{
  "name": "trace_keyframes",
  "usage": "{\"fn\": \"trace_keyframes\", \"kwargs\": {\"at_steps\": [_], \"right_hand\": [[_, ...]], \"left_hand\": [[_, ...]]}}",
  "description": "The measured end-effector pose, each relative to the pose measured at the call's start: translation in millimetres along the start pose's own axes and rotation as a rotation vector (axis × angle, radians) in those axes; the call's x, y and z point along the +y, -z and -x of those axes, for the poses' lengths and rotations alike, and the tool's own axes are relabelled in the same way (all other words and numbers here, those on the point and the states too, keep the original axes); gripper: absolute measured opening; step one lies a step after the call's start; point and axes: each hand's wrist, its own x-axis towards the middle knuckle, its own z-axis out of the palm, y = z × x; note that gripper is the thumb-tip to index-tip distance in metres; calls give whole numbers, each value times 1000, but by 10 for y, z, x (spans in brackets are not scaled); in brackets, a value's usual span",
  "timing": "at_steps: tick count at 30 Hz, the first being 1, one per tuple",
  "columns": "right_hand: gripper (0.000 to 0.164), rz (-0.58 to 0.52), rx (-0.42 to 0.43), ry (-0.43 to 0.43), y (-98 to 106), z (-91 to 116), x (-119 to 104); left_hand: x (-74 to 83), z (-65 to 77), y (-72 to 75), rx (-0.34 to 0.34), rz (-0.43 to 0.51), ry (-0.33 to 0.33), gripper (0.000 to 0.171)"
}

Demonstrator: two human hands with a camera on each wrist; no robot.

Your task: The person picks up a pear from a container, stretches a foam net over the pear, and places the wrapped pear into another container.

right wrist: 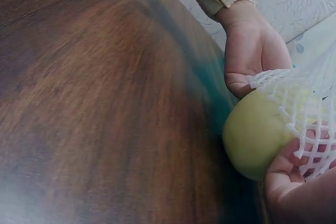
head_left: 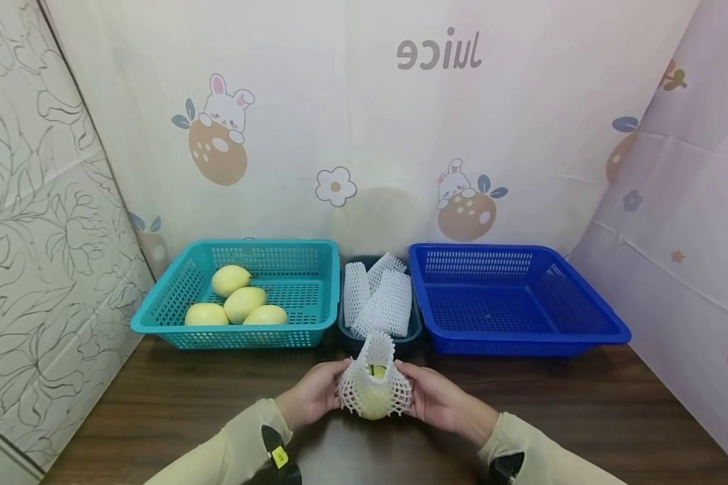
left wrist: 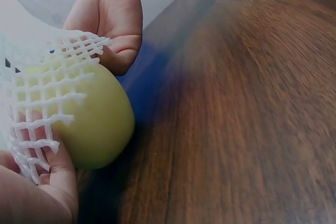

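Between the two hands is a pale yellow-green pear (left wrist: 107,121), its stem facing up in the head view. A white foam net sleeve (head_left: 377,350) is spread over its sides, while the lower part of the fruit stays bare. On the left side, my left hand (head_left: 317,393) grips the net's edge against the pear, with the thumb showing in the left wrist view. My right hand (head_left: 439,399) pinches the opposite edge of the net. The net and fruit partly hide the fingers of both hands.
A teal basket (head_left: 236,340) with several pears (head_left: 245,304) stands at the back left. Beside it, a small dark basket (head_left: 416,323) holds several white foam nets (head_left: 394,296). At the back right is a blue basket (head_left: 528,343). All stand on a dark wooden table (head_left: 582,411).
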Motion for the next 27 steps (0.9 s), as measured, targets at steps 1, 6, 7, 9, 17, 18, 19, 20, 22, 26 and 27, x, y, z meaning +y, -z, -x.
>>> {"fn": "trace_keyframes", "kwargs": {"at_steps": [1,6,7,9,17,18,19,20,22,26,27], "right_hand": [[31,0,0,3,5,3,11],[29,4,19,30,10,20,35],[29,8,29,35,9,19,39],[29,15,51,45,8,16,48],[25,109,135,92,32,-23,142],[24,135,149,97,29,-25,158],[24,166,171,102,21,-26,173],[23,204,197,114,9,-24,189],[21,277,259,140,-27,-25,214],[16,397,406,197,-131,-43,235],[16,420,432,210,-155,-51,229]], "left_hand": [[-6,0,4,0,-1,1,38],[-40,1,22,-5,-4,3,38],[-49,0,26,-5,-1,3,38],[-75,-11,37,-14,0,-4,37],[-207,-94,60,-61,-17,-46,36],[-218,-99,55,-56,-36,-51,37],[-226,-102,49,-53,-59,-56,38],[-230,-103,42,-47,-86,-59,39],[-234,-104,22,-37,-142,-75,39],[-235,-102,-24,-10,-195,-98,38],[-242,-104,-35,-8,-183,-104,38]]}}
